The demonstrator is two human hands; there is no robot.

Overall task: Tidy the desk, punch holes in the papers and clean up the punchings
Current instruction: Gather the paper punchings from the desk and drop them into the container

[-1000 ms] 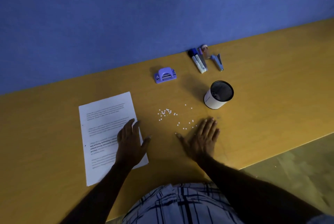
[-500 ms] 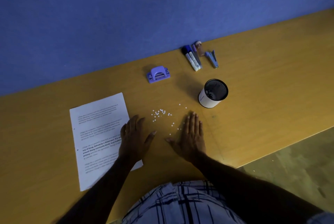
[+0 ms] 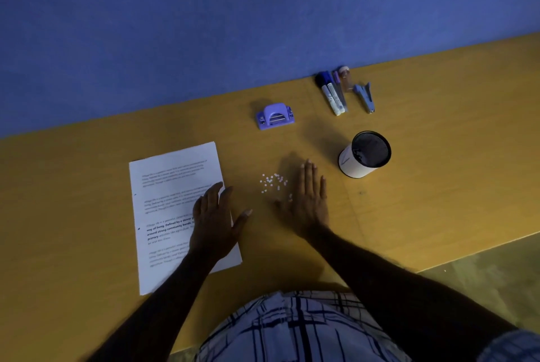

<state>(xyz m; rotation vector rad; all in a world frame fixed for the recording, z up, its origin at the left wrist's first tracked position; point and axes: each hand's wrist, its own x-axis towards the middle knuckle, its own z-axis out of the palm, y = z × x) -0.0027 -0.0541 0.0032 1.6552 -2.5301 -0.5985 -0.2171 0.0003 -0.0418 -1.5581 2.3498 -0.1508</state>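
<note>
Far left on desk (image 3: 73, 186), papers (image 3: 172, 186) lie flat, two dark dots at left margin, probably holes, so punching looks done. Left hand (image 3: 214, 224) rests flat on sheet's right edge, fingers straight and close, thumb spread, gripping nothing. Punchings (image 3: 273, 183) sit in loose cluster on bare wood between hands, hole punch (image 3: 274, 116) well behind by wall. Right hand (image 3: 308, 201) flat just beside cluster, fingers straight and together – cleanup step, I reckon. Next move needs gentle sweep into pile, then scoop toward mesh cup (image 3: 365, 154) nearby – bits scatter easy.
</note>
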